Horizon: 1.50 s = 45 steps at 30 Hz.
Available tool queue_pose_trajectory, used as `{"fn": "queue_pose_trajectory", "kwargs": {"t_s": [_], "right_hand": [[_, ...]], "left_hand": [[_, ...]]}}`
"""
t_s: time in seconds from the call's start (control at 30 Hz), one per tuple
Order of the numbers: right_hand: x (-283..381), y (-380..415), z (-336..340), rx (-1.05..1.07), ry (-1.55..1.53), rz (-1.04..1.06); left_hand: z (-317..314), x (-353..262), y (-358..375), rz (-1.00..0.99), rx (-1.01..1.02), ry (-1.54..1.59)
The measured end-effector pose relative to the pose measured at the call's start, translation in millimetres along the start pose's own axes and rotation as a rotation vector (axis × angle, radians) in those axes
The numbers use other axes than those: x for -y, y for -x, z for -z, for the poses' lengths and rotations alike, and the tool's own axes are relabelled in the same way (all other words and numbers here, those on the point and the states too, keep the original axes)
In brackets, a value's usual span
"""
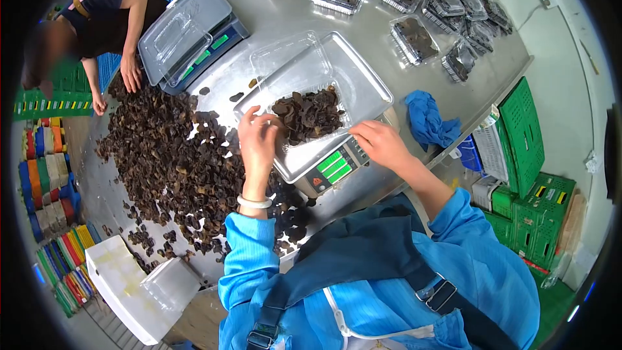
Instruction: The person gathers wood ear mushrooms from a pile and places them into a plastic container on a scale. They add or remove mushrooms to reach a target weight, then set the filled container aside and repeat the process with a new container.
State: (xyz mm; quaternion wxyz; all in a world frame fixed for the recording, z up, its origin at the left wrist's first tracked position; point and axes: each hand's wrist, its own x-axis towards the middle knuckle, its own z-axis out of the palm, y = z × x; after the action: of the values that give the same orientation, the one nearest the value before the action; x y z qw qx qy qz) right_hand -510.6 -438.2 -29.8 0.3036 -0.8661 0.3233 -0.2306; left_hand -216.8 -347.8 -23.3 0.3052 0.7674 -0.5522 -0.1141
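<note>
An open clear plastic box (pixel 343 98) holding dark wood ear mushrooms (pixel 311 115) sits in a metal tray (pixel 374 87) on a weighing scale (pixel 319 180) with a green display. Its clear lid (pixel 288 55) is folded back over the tray's far part. My left hand (pixel 257 141), a white bangle on its wrist, has curled fingers at the box's left edge; the fingertips are partly hidden. At the right edge, the thumb and fingers of my right hand (pixel 381 144) pinch the box's rim. A large pile of loose wood ears (pixel 175 162) lies left of the scale.
Filled, closed boxes (pixel 414 39) are stacked at the far right of the metal table. A blue cloth (pixel 431 120) lies near the right edge. Another person's hand (pixel 131 72) rests at the pile, beside a second scale (pixel 217 42). A white foam box (pixel 123 285) stands lower left.
</note>
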Motion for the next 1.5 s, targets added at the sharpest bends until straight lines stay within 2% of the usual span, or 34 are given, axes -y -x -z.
{"fn": "queue_pose_trajectory", "kwargs": {"t_s": [0.07, 0.1, 0.13, 0.2, 0.27, 0.3, 0.4, 0.5, 0.53, 0.57, 0.6, 0.67, 0.73, 0.8, 0.87, 0.9, 0.93, 1.03, 1.2, 1.27, 1.37, 1.43, 1.47, 1.5], "right_hand": [[1, -3, 5, -0.011, -0.025, -0.009], [2, -2, 7, -0.016, -0.039, -0.016], [2, -1, 11, -0.016, -0.045, -0.046], [-2, 1, 20, -0.024, -0.06, -0.104], [-8, 6, 24, -0.054, -0.065, -0.165], [-10, 6, 23, -0.066, -0.068, -0.195], [-14, 7, 14, -0.096, -0.158, -0.279], [-10, 5, 1, -0.085, -0.245, -0.519], [-9, 3, -4, -0.074, -0.412, -0.652], [-11, 2, -8, -0.074, -0.577, -0.781], [-20, 5, -12, -0.045, -0.685, -0.792], [-15, 2, -11, -0.021, -0.911, -0.877], [-7, -4, -4, 0.044, -1.078, -0.959], [-7, -7, -11, 0.062, -1.166, -0.96], [-10, -6, -21, 0.107, -1.12, -0.84], [-10, -5, -24, 0.137, -1.094, -0.78], [-9, -6, -25, 0.131, -1.118, -0.817], [-6, -11, -26, 0.166, -1.205, -0.895], [-9, -13, -27, 0.173, -1.143, -0.865], [-11, -15, -21, 0.202, -1.236, -0.8], [-27, -27, 9, 0.071, -1.128, -0.69], [-51, -47, 48, -0.073, -1.098, -0.598], [-84, -58, 65, -0.148, -1.07, -0.508], [-95, -75, 95, -0.217, -1.12, -0.446]], "left_hand": [[3, 17, -1, 0.265, -0.199, 0.474], [15, 28, -3, 0.401, -0.193, 0.58], [30, 38, -1, 0.635, -0.139, 0.56], [48, 61, 8, 0.369, -0.041, -0.044], [46, 63, 9, 0.34, -0.258, -0.053], [44, 59, 4, 0.492, -0.253, 0.259], [25, 29, -32, 0.56, -0.029, 0.886], [-11, 18, -67, 0.648, 0.1, 1.202], [-16, 19, -71, 0.612, 0.089, 1.307], [-16, 18, -71, 0.516, 0.063, 1.298], [-15, 18, -66, 0.419, 0.042, 1.292], [-22, 52, -48, 0.35, 0.086, 1.155], [-8, 24, -18, 0.013, 0.037, 0.369], [-2, -23, 10, 0.084, -0.128, -0.011], [-8, -1, 32, 0.533, 0.042, 0.404], [-15, 29, 40, 0.638, 0.216, 0.47], [-12, 31, 45, 0.81, 0.325, 0.806], [5, 5, 54, 0.836, 0.317, 1.152], [-10, 28, 72, 0.7, 0.352, 1.071], [-12, 23, 74, 0.639, 0.298, 1.043], [19, 25, 79, 0.516, 0.094, 1.065], [80, 47, 95, 0.574, -0.068, 0.731], [104, 78, 110, 0.559, -0.21, 0.479], [133, 106, 130, 0.715, -0.328, 0.397]]}}
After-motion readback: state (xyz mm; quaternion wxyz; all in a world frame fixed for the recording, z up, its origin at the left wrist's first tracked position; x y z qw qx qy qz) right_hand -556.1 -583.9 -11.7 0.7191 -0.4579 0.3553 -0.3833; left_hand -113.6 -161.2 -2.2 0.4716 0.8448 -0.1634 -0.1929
